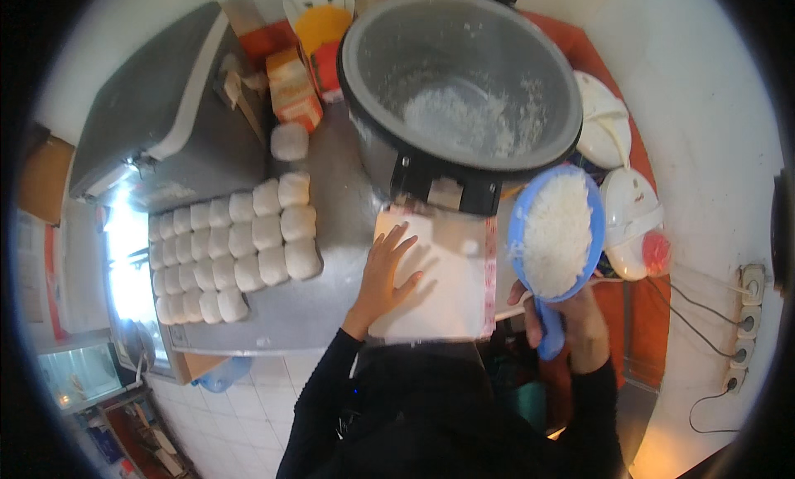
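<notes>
My left hand (386,272) lies with fingers spread on a stack of white paper sheets (443,288) at the table's front edge. To its right, my right hand (580,317) is closed around the handle of a blue plastic scoop (550,330). White rice (556,226) is heaped in the scoop's oval bowl. Just beyond the paper stands a large rice cooker (439,177), uncovered, with rice (464,119) left on its bottom and walls. Several white, rounded packets (236,235) sit in close rows on the metal table to the left; what is inside them is hidden.
Behind the rows is a large grey box (166,106), with an orange and white carton (291,90) beside it. White lidded containers (629,218) stand at the right. Power sockets (747,322) with cables line the right wall. The metal table (339,189) ends near my body.
</notes>
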